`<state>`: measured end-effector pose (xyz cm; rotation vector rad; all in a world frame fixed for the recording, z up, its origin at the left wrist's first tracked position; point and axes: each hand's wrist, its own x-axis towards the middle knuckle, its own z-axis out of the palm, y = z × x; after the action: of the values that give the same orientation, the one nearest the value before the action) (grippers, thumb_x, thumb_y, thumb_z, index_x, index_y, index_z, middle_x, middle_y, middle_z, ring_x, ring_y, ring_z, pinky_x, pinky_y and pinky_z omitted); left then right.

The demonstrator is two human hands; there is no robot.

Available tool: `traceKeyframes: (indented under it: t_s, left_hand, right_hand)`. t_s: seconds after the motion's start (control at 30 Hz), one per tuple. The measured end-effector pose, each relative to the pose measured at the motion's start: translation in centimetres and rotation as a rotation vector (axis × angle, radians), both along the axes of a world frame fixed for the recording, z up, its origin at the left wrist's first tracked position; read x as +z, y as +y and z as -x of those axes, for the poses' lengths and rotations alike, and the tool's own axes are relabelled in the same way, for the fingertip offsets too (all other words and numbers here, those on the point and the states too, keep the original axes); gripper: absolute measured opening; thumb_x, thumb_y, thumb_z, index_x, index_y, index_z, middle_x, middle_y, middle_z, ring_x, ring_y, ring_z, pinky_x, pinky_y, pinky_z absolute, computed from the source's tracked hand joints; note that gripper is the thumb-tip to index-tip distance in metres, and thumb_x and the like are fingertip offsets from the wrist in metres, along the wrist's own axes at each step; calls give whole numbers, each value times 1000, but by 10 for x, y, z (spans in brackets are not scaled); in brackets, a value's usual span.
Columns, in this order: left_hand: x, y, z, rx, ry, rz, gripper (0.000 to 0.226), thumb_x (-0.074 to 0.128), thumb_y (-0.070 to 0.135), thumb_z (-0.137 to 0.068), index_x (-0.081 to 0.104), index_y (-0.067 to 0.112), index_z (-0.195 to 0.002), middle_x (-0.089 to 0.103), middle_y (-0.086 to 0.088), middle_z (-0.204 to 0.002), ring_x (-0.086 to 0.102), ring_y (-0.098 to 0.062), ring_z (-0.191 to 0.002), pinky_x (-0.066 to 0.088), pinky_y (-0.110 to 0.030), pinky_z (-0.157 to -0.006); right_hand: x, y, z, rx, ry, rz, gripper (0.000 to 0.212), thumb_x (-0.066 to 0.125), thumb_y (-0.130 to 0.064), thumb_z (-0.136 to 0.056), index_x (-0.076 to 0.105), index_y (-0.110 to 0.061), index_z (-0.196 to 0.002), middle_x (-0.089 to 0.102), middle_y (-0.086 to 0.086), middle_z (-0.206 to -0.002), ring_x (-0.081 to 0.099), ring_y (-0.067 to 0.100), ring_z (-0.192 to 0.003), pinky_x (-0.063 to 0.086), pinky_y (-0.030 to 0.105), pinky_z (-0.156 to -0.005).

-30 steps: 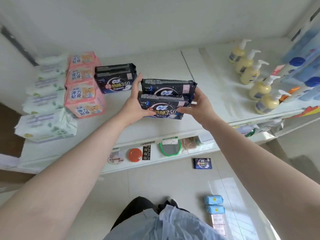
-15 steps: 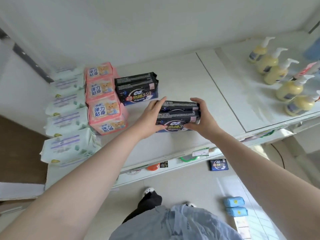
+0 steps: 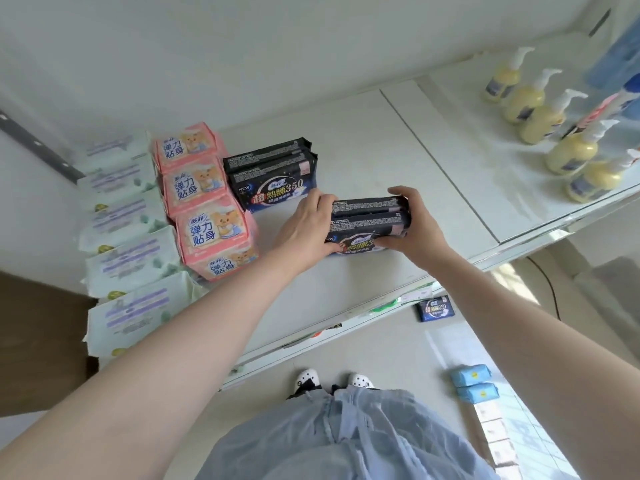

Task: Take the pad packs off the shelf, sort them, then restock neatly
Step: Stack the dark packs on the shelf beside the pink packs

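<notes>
Two dark night-pad packs (image 3: pixel 369 221), one stacked on the other, sit on the white shelf (image 3: pixel 346 147) near its front edge, in front and to the right of the matching dark pair (image 3: pixel 273 178) at the back; the left hand (image 3: pixel 304 226) curls round the stack's left end and the right hand (image 3: pixel 412 226) wraps the right end, thumb over the top, so both are closed on the packs; the long axis runs left to right along the shelf, printed face turned out toward the person; the risk, as I read it, is the top pack sliding off the lower one if one hand lets go first, or the slippery wrap skewing the stack out of line with the row; a pack nudged forward could drop over the edge to the floor, where one dark pack (image 3: pixel 435 308) and two blue packs (image 3: pixel 474 384) lie.
</notes>
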<state>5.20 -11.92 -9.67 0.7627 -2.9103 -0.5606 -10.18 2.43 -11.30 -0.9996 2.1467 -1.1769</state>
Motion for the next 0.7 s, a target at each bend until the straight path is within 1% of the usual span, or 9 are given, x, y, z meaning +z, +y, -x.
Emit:
traceKeyframes:
  t_s: [0.07,0.17,0.27,0.37,0.43,0.5,0.57,0.63,0.7]
  left_hand:
    - [7,-2,-5,31,-4,96,81,82,41,-67,41,10,-129,43,-7,-122,47,-25,-114,40,-33,-95]
    - [17,-11,-20,108,-24,298,81,78,54,-65,43,13,-126,47,-6,-118,49,-25,-109,37,-33,-91]
    - [24,-29,-36,189,-36,453,83,76,61,-61,48,12,-121,52,-7,-114,49,-28,-104,35,-37,-95]
    - [28,-45,-46,242,-97,502,85,75,63,-60,48,11,-122,53,-8,-115,48,-29,-107,33,-41,-100]
    - [27,-51,-50,261,-145,490,90,74,63,-62,43,11,-129,50,-10,-123,44,-31,-117,29,-43,-106]
    - [24,-54,-51,274,-206,421,105,74,64,-63,30,9,-142,36,-16,-142,28,-35,-137,18,-48,-116]
    - [23,-57,-49,267,-293,324,121,69,68,-66,8,6,-150,10,-20,-157,4,-34,-147,6,-49,-119]
    - [25,-61,-44,236,-352,267,128,62,74,-67,-7,5,-151,-8,-20,-159,-9,-33,-147,1,-49,-120]
    - [29,-66,-39,194,-384,227,135,58,79,-64,-14,5,-150,-17,-19,-157,-15,-31,-146,-3,-50,-119]
  right_hand:
    - [3,-8,1,-1,6,11,81,83,-6,-64,41,-25,-130,58,-6,-106,59,17,-90,49,28,-80]
    - [15,-33,-1,35,-1,12,77,83,-4,-64,43,-22,-127,58,-5,-102,58,12,-85,47,20,-74]
    - [24,-63,-9,108,-5,23,74,83,-3,-62,45,-21,-123,62,-4,-104,60,14,-89,49,24,-76]
    - [25,-85,-19,149,-17,56,70,82,-1,-62,46,-18,-121,62,-4,-101,59,13,-87,50,21,-73]
    - [23,-94,-25,147,-17,61,70,81,-2,-64,45,-16,-122,62,-4,-102,59,14,-88,49,18,-72]
    - [17,-101,-31,169,-34,38,74,81,-2,-65,42,-17,-127,60,-4,-107,58,16,-93,49,24,-74]
    - [12,-105,-36,211,-49,-7,82,81,-3,-67,36,-18,-134,56,-6,-112,56,15,-99,42,23,-76]
    - [10,-106,-40,236,-64,-7,87,80,-2,-69,31,-18,-139,53,-8,-115,54,13,-101,42,23,-82]
    - [10,-106,-40,224,-87,13,93,80,0,-69,27,-18,-143,51,-7,-118,54,12,-103,45,25,-90]
